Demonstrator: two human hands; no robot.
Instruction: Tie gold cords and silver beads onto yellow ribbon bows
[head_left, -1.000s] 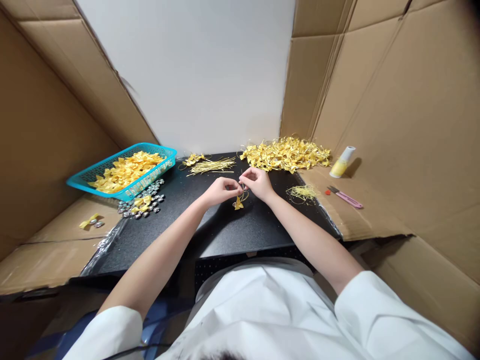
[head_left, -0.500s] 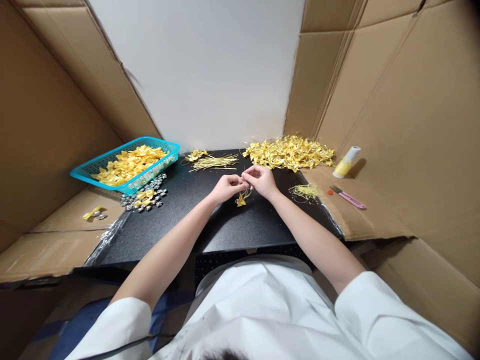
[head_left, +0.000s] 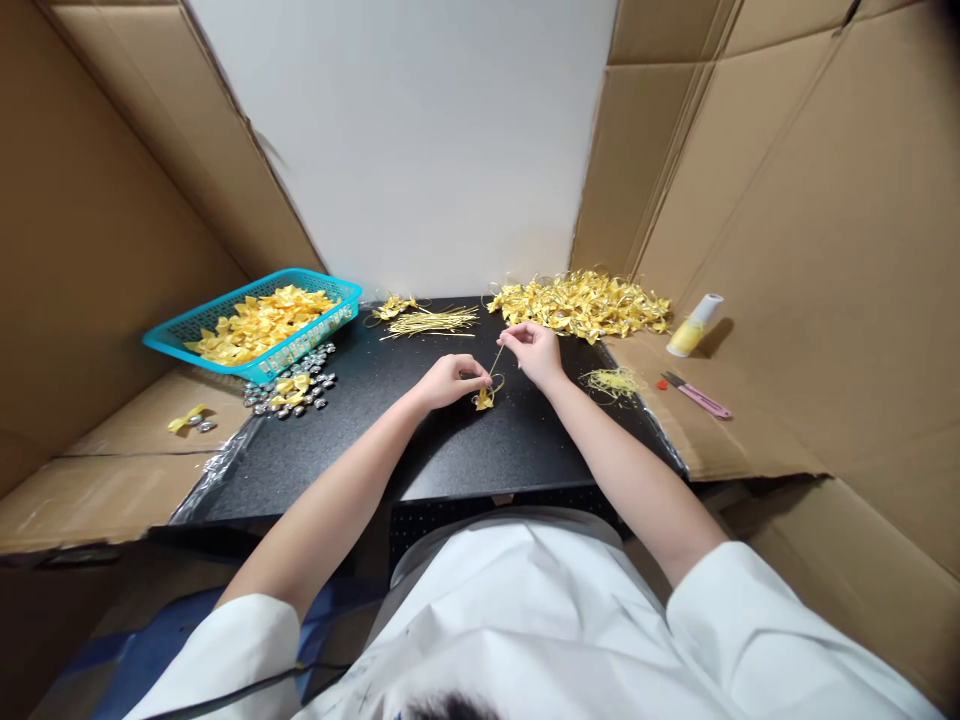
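Note:
Near the middle of the black table (head_left: 315, 460), my left hand (head_left: 452, 382) pinches a thin gold cord with a small yellow bow (head_left: 484, 399) hanging just under its fingertips. The cord (head_left: 496, 361) runs up and to the right, stretched to my right hand (head_left: 532, 352), whose thumb and fingers are closed on its upper end. A loop of cord shows beside the bow. Behind the hands lie a bundle of gold cords (head_left: 433, 322) and a large heap of yellow bows with cords (head_left: 585, 304).
A blue basket (head_left: 180, 352) of yellow bows stands at the left, with silver beads (head_left: 322, 380) beside it. On the right are yellow thread scraps (head_left: 611, 382), pink-handled snips (head_left: 701, 397), a red piece (head_left: 661, 384) and a thread spool (head_left: 694, 326). Cardboard walls (head_left: 810, 250) flank the table.
My right hand has moved up and to the right, away from my left, and the cord between them is now drawn straight. The bow still hangs by my left fingertips.

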